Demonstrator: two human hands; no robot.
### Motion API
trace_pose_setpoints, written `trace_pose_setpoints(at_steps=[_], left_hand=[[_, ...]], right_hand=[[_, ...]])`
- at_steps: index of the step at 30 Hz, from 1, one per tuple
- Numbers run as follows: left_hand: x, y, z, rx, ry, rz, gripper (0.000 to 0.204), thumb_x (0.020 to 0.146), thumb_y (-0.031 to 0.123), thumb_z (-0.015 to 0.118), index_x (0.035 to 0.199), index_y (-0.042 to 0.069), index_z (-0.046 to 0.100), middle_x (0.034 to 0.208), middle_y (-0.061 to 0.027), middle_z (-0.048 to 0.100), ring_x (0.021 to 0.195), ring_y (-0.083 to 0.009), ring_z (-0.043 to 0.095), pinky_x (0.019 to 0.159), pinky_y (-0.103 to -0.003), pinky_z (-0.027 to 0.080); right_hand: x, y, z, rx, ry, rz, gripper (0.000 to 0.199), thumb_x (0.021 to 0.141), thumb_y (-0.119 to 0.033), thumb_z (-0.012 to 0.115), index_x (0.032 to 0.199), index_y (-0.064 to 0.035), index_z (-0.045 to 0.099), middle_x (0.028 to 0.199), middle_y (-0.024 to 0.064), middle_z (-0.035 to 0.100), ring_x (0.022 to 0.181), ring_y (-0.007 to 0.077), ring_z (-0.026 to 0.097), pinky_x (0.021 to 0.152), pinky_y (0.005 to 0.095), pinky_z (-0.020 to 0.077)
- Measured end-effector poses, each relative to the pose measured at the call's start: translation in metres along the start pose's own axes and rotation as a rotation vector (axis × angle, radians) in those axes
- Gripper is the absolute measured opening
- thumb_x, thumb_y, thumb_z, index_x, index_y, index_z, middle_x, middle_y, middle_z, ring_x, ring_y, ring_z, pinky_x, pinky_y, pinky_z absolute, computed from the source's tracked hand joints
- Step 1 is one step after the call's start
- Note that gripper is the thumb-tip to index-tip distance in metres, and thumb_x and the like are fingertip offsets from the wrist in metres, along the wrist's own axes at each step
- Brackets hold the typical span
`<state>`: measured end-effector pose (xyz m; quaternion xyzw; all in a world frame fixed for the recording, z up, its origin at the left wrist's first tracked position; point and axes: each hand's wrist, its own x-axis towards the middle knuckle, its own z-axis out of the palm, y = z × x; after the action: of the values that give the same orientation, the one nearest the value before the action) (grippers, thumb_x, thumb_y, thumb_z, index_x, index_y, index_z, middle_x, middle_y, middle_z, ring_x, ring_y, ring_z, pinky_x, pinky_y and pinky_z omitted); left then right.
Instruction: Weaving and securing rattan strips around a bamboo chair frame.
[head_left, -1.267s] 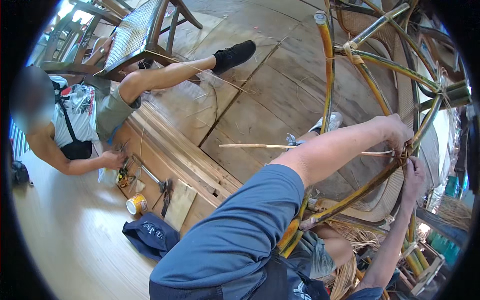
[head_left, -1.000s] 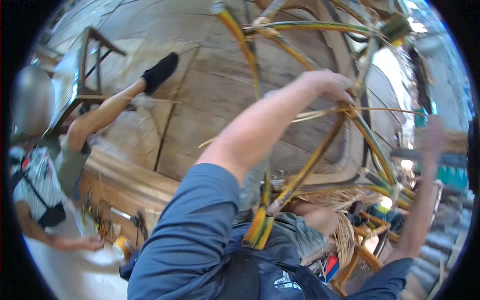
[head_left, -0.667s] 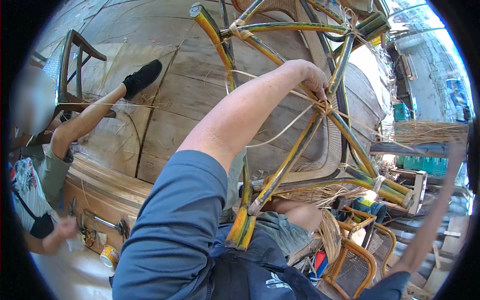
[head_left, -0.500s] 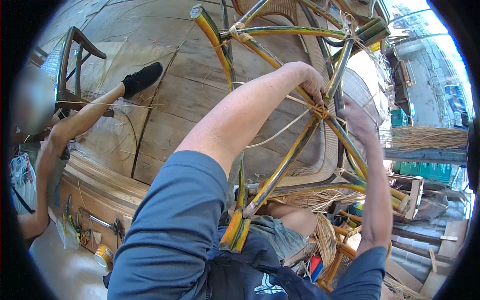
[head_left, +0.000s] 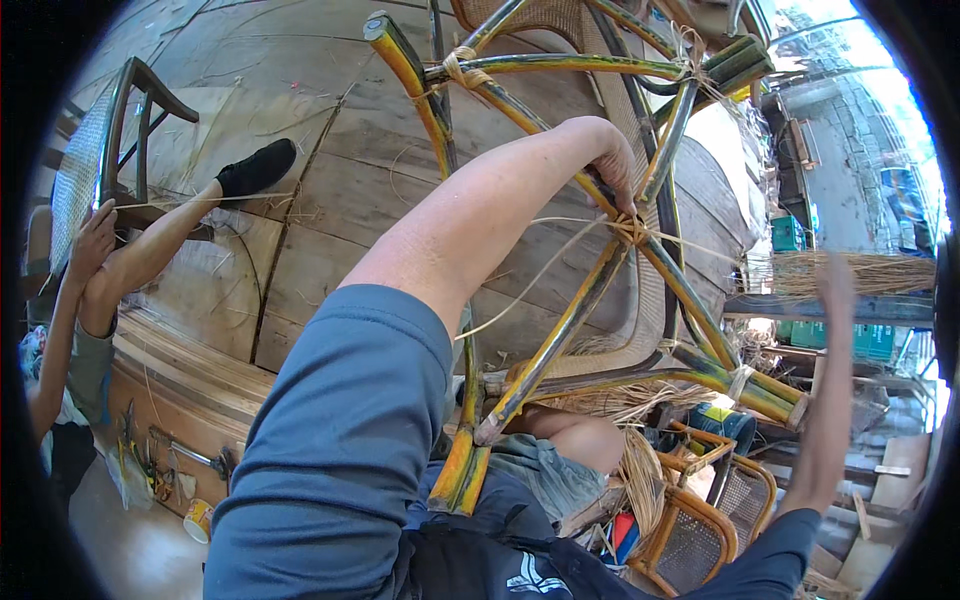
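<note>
A chair frame of dark and yellow-mottled poles (head_left: 570,330) stands in front of me, its crossing poles bound with strips at several joints. My left hand (head_left: 615,170) is closed at the central crossing, pinching the wrapped binding (head_left: 630,230), its fingertips partly hidden. Out to the right is my raised right hand (head_left: 836,288), blurred by motion. A pale rattan strip (head_left: 700,247) runs straight from the binding toward that hand, which seems closed on its far end. Another loose strip (head_left: 535,272) curves from the joint down to the left, passing behind my left forearm.
At the left sits a co-worker, whose hand (head_left: 93,238) holds a thin strip near a dark chair (head_left: 125,130). Tools (head_left: 150,455) and a yellow cup (head_left: 198,520) are at lower left. Small woven-panel chairs (head_left: 690,530) and rattan bundles (head_left: 850,272) are at right.
My right hand has swung outward to the right from beside the joint, and the strip now stretches out toward it. My left hand stays at the crossing. The co-worker's hand has come into view.
</note>
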<state>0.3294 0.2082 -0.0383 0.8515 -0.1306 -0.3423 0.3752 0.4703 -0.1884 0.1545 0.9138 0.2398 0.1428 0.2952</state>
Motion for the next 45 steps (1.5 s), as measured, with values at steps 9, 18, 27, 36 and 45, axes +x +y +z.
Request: trace_pose_setpoints(at_steps=[9, 18, 27, 36, 45], left_hand=[[-0.005, -0.018, 0.005, -0.143, -0.090, 0.070, 0.040, 0.078, 0.039, 0.065, 0.100, 0.005, 0.063, 0.083, -0.0040, 0.064, 0.073, -0.0152, 0.059, 0.069, -0.029, 0.044], [-0.003, -0.006, 0.001, -0.088, -0.114, 0.041, 0.038, 0.077, 0.045, 0.063, 0.095, 0.011, 0.065, 0.091, -0.0006, 0.065, 0.079, -0.0109, 0.060, 0.081, -0.029, 0.043], [-0.006, -0.017, 0.006, -0.159, -0.148, 0.034, 0.034, 0.078, 0.040, 0.063, 0.093, 0.009, 0.064, 0.089, -0.0018, 0.065, 0.079, -0.0108, 0.060, 0.077, -0.028, 0.044], [-0.016, -0.009, 0.006, -0.229, -0.092, 0.066, 0.034, 0.079, 0.034, 0.064, 0.092, 0.004, 0.066, 0.085, -0.0052, 0.065, 0.072, -0.0141, 0.059, 0.070, -0.028, 0.046], [-0.007, -0.015, 0.008, -0.262, -0.115, 0.058, 0.034, 0.079, 0.035, 0.063, 0.095, 0.005, 0.065, 0.088, -0.0045, 0.065, 0.072, -0.0139, 0.058, 0.070, -0.029, 0.045]], right_hand=[[-0.038, -0.241, -0.043, 0.798, -0.415, -0.383, 0.034, 0.085, -0.031, 0.054, 0.094, 0.0014, 0.060, 0.086, 0.0137, 0.060, 0.082, 0.0186, 0.055, 0.076, 0.0287, 0.0413], [0.001, 0.030, 0.042, -0.120, -0.018, 0.088, 0.029, 0.084, -0.027, 0.045, 0.092, -0.0020, 0.058, 0.093, 0.0204, 0.058, 0.086, 0.0381, 0.055, 0.074, 0.0451, 0.0427], [-0.082, -0.330, -0.070, 0.911, 0.413, -0.690, 0.018, 0.076, -0.006, 0.053, 0.092, -0.0039, 0.059, 0.088, 0.0108, 0.059, 0.090, 0.0274, 0.054, 0.078, 0.0354, 0.0444], [-0.120, -0.340, -0.103, 0.481, -0.176, -1.081, 0.010, 0.073, -0.009, 0.055, 0.082, -0.0073, 0.060, 0.077, 0.0075, 0.056, 0.086, 0.0253, 0.054, 0.087, 0.0381, 0.0354], [-0.111, -0.332, -0.092, 0.827, 0.416, -0.780, 0.020, 0.069, 0.001, 0.056, 0.087, -0.0065, 0.058, 0.099, 0.0094, 0.054, 0.085, 0.0255, 0.059, 0.066, 0.0345, 0.0498]])
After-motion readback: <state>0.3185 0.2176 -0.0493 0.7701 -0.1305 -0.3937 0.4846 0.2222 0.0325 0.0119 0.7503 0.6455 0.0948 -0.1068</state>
